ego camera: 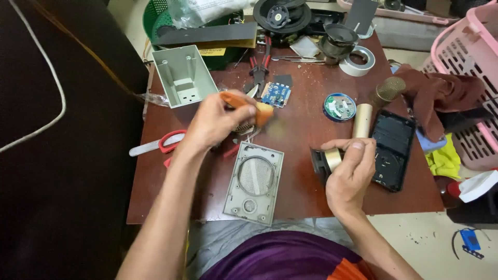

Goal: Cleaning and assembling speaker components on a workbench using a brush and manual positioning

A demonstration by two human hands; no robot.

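My left hand is closed around an orange-handled tool with a pale tip, held over the middle of the brown table. My right hand grips a small round speaker driver, black with a gold rim, just above the table. Between the hands lies a grey speaker front panel with a round mesh grille. The tool blurs slightly with motion.
A grey plastic housing stands at the back left, red-handled scissors lie left. A blue circuit board, pliers, a tape roll, a gold microphone, a black panel and a pink basket surround them.
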